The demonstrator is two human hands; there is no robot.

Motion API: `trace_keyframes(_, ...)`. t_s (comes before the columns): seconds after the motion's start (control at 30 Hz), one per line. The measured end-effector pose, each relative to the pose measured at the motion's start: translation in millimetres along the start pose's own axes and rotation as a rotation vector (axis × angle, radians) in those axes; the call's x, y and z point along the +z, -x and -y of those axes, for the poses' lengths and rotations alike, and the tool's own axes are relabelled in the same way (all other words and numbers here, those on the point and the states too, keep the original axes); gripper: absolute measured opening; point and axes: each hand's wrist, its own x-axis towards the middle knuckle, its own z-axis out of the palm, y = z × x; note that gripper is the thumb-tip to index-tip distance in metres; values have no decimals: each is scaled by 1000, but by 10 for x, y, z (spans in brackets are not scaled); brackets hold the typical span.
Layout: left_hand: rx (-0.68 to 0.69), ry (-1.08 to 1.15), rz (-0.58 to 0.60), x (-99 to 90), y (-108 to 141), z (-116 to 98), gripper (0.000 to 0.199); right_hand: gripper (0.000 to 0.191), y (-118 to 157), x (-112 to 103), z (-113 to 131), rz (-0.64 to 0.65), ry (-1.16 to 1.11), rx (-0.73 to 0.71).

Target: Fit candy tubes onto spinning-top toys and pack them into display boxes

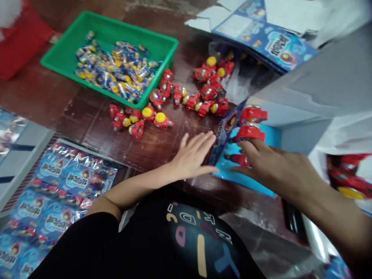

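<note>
My left hand (193,155) is stretched out with its fingers apart, palm side toward the back of an upright blue printed card (225,133). The fingertips are at the card or very close to it. My right hand (270,164) reaches over the light-blue inner face (261,185) of the opened packaging. Its thumb and fingers close around a small red toy (240,159), partly hidden by the fingers. Two more red toys, an upper one (253,115) and a lower one (250,132), sit beside it against the card.
A green bin (109,95) holds many small blue-and-yellow capsules. Loose red toys (191,101) lie across the brown table (95,124). Printed blue cards (279,46) are stacked at the back right. Packed blue sets (55,209) fill a box at lower left.
</note>
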Motion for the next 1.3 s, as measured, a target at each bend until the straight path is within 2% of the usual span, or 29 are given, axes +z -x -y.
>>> trace_keyframes(0.07,-134,-130,-171,-594,-6,442,61,59,-26,-198,95,-102,-17,12)
trace_keyframes(0.13,-409,-286,-297,-1212,-44,969,43,64,-231,-391,341,-178,-87,40)
trace_keyframes(0.17,-565,-370,-303,-1475,-87,1231,42,65,-423,-449,521,-191,-152,37)
trace_keyframes(0.2,-662,-428,-253,-1685,-148,1470,43,64,-670,-468,728,-177,-245,27)
trace_keyframes(0.23,-699,-445,-213,-1836,-224,1673,41,65,-957,-446,950,-118,-351,-3)
trace_keyframes(0.3,-704,-444,-101,-1978,-394,1952,28,83,-1568,-306,1372,-2,-515,-50)
trace_keyframes(0.37,-669,-421,-27,-1995,-524,2072,13,94,-2069,-111,1676,30,-649,-36)
trace_keyframes(0.4,-656,-414,-10,-1992,-551,2087,12,91,-2228,-18,1761,25,-685,-20)
trace_keyframes(0.43,-647,-415,-5,-1994,-542,2079,12,84,-2310,64,1796,16,-717,-7)
trace_keyframes(0.5,-620,-387,-89,-2014,-410,2004,13,67,-2235,192,1724,-3,-749,11)
trace_keyframes(0.57,-531,-239,-260,-2006,-146,1848,26,61,-1896,261,1507,-58,-846,44)
trace_keyframes(0.63,-371,49,-372,-1895,179,1597,43,61,-1430,255,1249,-168,-1095,91)
trace_keyframes(0.67,-300,219,-358,-1789,335,1435,49,60,-1202,223,1143,-235,-1260,119)
trace_keyframes(0.7,-265,381,-289,-1651,473,1253,51,58,-1002,177,1067,-308,-1422,147)
trace_keyframes(0.77,-280,679,-111,-1313,673,864,48,54,-724,70,1025,-432,-1617,205)
trace_keyframes(0.83,-332,937,49,-966,765,514,45,56,-609,-4,1091,-505,-1630,268)
trace_keyframes(0.87,-350,1056,93,-818,779,379,45,57,-592,-20,1134,-522,-1604,284)
trace_keyframes(0.97,-383,1328,92,-562,761,168,48,45,-566,-8,1175,-557,-1505,232)
trace_keyframes(1.03,-361,1320,75,-549,744,140,45,35,-513,8,1114,-568,-1432,140)
trace_keyframes(1.07,-324,1228,71,-573,740,136,42,31,-478,11,1076,-553,-1398,106)
trace_keyframes(1.13,-192,909,13,-633,733,119,37,29,-410,12,1023,-511,-1366,98)
trace_keyframes(1.23,35,402,-192,-682,701,68,36,29,-327,18,1043,-519,-1411,186)
trace_keyframes(1.3,101,248,-254,-696,659,47,36,33,-258,28,1065,-482,-1454,228)
